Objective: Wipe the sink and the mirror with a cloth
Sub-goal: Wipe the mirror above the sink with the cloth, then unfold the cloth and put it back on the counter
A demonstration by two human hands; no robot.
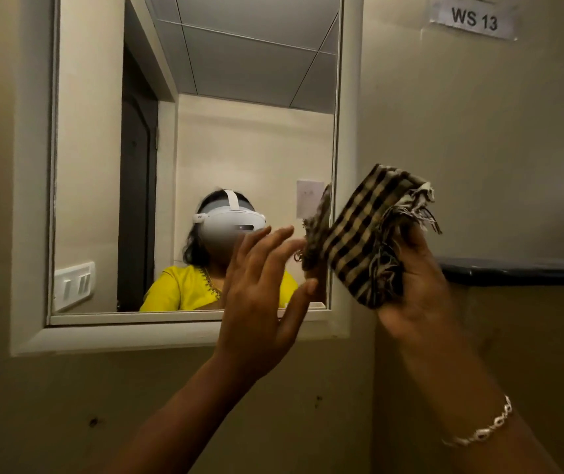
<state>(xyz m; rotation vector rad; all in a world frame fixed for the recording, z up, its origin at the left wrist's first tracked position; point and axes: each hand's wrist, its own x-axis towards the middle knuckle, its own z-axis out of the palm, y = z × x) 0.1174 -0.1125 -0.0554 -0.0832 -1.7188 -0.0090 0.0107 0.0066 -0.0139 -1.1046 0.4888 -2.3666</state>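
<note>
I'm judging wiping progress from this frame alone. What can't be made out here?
- Sink: not in the head view at all, so its state is unknown.
- Mirror lower right corner: covered by the left hand and the cloth.
- Whether the cloth touches the glass: its folds hide any contact.
- Right hand fingers: mostly behind the cloth.
- Smears on the glass: too dim to tell.

Frayed woven cloth (366, 234); glossy mirror (239, 131)

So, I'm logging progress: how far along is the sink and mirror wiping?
Done: nothing I can confirm; the sink is out of view. In hand: the right hand grips the folded checked cloth at the right edge of the mirror, left hand open beside it. Left: wiping the glass.
</note>
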